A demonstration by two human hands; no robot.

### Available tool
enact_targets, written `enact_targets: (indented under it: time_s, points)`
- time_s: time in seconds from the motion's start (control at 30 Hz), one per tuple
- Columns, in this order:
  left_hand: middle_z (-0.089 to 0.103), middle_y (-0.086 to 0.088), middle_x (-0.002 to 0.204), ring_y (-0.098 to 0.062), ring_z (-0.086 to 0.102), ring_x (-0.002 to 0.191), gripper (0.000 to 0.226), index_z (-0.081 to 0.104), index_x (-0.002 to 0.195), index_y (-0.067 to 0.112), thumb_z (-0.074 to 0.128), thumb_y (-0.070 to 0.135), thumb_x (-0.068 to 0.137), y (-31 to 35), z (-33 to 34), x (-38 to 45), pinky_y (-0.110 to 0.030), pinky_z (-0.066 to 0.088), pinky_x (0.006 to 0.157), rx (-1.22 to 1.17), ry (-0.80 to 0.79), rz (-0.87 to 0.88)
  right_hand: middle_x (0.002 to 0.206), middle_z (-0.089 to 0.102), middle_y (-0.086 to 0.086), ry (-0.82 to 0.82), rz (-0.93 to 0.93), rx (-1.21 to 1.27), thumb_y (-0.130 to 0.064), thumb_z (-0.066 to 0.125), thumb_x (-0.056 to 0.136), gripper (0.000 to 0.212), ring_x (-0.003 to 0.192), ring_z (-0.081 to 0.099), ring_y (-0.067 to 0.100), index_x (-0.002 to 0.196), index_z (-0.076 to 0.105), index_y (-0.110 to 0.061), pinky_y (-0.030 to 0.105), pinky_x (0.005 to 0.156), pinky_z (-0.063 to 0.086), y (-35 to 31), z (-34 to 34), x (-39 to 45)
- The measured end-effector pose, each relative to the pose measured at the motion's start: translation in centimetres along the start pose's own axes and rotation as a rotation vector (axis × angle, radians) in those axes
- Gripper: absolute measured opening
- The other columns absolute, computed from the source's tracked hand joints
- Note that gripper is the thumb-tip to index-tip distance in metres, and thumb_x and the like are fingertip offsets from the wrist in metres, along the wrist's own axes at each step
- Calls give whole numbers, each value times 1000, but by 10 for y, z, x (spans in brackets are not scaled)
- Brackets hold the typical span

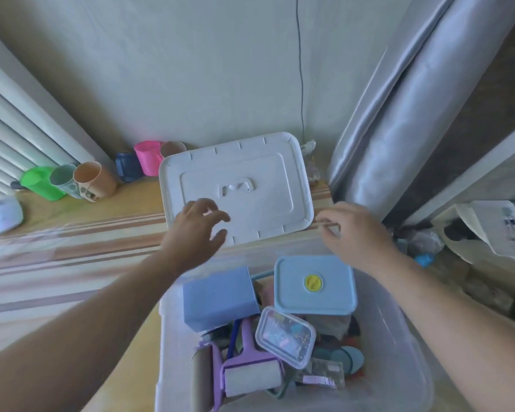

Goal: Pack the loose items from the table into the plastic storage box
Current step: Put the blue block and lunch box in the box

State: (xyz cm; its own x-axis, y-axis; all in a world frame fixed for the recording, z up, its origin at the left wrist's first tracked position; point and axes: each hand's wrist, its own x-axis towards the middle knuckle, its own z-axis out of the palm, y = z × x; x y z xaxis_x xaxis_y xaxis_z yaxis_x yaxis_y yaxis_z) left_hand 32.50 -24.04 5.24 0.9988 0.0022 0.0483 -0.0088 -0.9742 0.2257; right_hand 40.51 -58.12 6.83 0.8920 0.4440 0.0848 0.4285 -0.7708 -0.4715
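The clear plastic storage box (pixel 399 337) stands at the near edge of the table, full of items: a blue lidded container with a yellow knob (pixel 314 285), a blue box (pixel 217 298), a small clear case (pixel 284 336) and a purple lint roller (pixel 250 367). Its white lid (pixel 250 173) lies flat on the table just behind it. My left hand (pixel 195 230) hovers open over the lid's near left part, fingers spread. My right hand (pixel 354 233) is beside the lid's near right corner, fingers curled with nothing visibly in them.
Cups lie along the wall at the back left: green (pixel 40 182), grey (pixel 64 179), orange (pixel 94 181), pink (pixel 147 157) and a dark blue one (pixel 127 166). A silver curtain (pixel 414 114) hangs at the right. Cluttered items sit at the far right.
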Motion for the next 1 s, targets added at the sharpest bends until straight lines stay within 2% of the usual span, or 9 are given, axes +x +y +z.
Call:
enact_targets:
  time_s: [0.1, 0.23, 0.33, 0.4, 0.57, 0.7, 0.77, 0.87, 1.0]
  points:
    - [48, -12, 142, -40, 48, 128, 41, 64, 130, 31, 70, 35, 90, -56, 10, 16, -54, 44, 109, 78, -162, -200, 117, 65, 3, -30, 83, 29, -20, 66, 90, 30, 109, 61, 28, 119, 74, -21, 40, 93, 51, 9, 13, 52]
    - [23, -20, 159, -48, 30, 143, 67, 38, 153, 30, 66, 33, 92, -109, 40, 35, -56, 32, 116, 59, -374, -502, 152, 41, 10, -340, 226, -87, -31, 67, 93, 61, 140, 40, 35, 151, 50, -21, 42, 113, 37, 26, 59, 111]
    - [26, -16, 155, -44, 49, 123, 71, 36, 151, 28, 68, 31, 88, -129, 64, 48, -49, 51, 94, -167, -375, -762, 158, 25, 8, -519, 344, -148, -40, 67, 90, 74, 142, 32, 38, 155, 37, -27, 44, 108, 43, 40, 102, 139]
    - [32, -12, 147, -37, 51, 110, 73, 37, 149, 27, 71, 31, 85, -132, 75, 55, -42, 50, 77, -364, -353, -869, 158, 22, 4, -553, 412, -117, -39, 67, 86, 74, 136, 37, 35, 151, 35, -29, 42, 98, 49, 45, 123, 150]
    - [44, -8, 136, -33, 50, 116, 78, 32, 147, 24, 76, 26, 83, -131, 89, 62, -48, 47, 91, -777, -233, -1008, 152, 28, -1, -537, 445, -26, -31, 72, 86, 71, 120, 49, 29, 145, 35, -21, 40, 86, 50, 47, 143, 158]
    - [57, -6, 110, -34, 62, 102, 71, 27, 140, 24, 71, 20, 84, -126, 83, 54, -55, 54, 93, -1057, -10, -1246, 131, 29, -6, -306, 585, 211, -26, 78, 79, 73, 125, 45, 26, 138, 35, -21, 37, 90, 46, 50, 139, 158]
    - [63, -9, 110, -33, 66, 97, 68, 39, 142, 19, 65, 9, 80, -125, 80, 50, -55, 58, 88, -1180, 55, -1299, 140, 34, -2, -231, 708, 351, -36, 77, 66, 89, 129, 44, 30, 141, 31, -25, 43, 100, 47, 49, 132, 159]
    - [70, -10, 92, -31, 66, 78, 48, 69, 104, 8, 43, -9, 68, -105, 73, 45, -40, 57, 71, -1240, 58, -1164, 148, 34, 2, -284, 731, 321, -42, 76, 59, 101, 135, 42, 32, 147, 29, -26, 49, 110, 44, 51, 129, 155]
    - [63, -5, 78, -26, 59, 69, 40, 65, 84, 9, 34, -16, 83, -81, 58, 44, -29, 49, 57, -1221, 172, -1131, 127, 50, 3, -156, 608, 282, -24, 71, 81, 62, 113, 53, 28, 138, 45, -23, 34, 89, 47, 36, 108, 145]
